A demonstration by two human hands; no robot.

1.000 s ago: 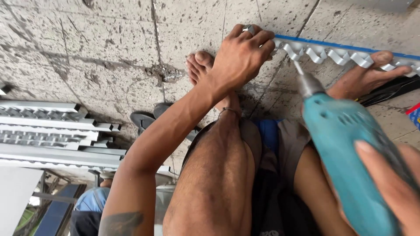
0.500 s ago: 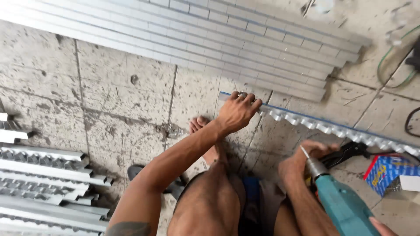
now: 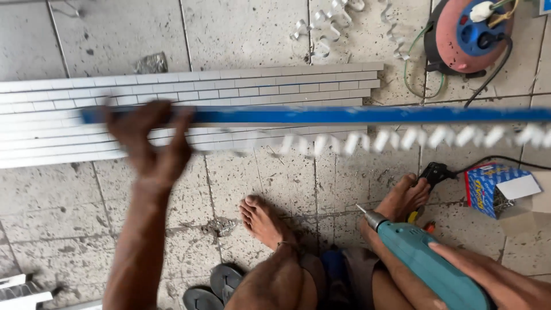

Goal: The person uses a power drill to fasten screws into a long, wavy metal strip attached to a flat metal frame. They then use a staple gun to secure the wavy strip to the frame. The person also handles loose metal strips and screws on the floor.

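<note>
Motion blur smears the left hand (image 3: 150, 143) and the long blue-edged metal strip (image 3: 344, 116) it lifts above the tiled floor (image 3: 247, 34); the strip's notched white tabs dissolve into pale streaks, and its right end runs out of frame. The hand's fingers curl up around the strip's left end, gripping it, though their exact closure is hard to make out. At lower right, the right hand (image 3: 499, 281), partly cut off by the frame's edge, wraps the body of a teal power drill (image 3: 427, 261), bit pointing up-left. Beyond the strip lies a stack of grey metal profiles (image 3: 229, 92). A red cable reel (image 3: 468, 34) sits top right, a small blue box (image 3: 493, 189) near the right foot.
</note>
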